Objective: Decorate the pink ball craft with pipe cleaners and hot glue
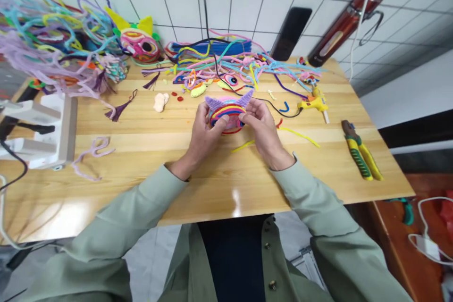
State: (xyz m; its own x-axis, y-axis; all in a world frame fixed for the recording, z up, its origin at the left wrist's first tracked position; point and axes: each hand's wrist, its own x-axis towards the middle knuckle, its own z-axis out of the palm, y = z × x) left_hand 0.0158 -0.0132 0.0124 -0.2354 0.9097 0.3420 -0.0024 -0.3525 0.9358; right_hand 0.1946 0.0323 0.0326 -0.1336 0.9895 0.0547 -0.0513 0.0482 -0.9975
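Note:
Between my two hands, over the middle of the table, is a round pipe-cleaner head [229,112] with rainbow stripes and two purple pointed ears. My left hand [205,133] grips its left side, with the thumb on the striped front. On the other side my right hand [264,131] holds it, thumb pressed near the lower right edge. The fingers behind it are partly hidden. A yellow pipe cleaner [299,136] lies by my right hand, partly under it. The yellow hot glue gun [315,103] rests further right.
Loose pipe cleaners [215,63] run along the wall, beside a finished animal head [138,43] with yellow ears. A black phone [291,33] and a red flask [345,28] lean on the tiles. Pliers [361,151] lie at right, a power strip [65,127] at left.

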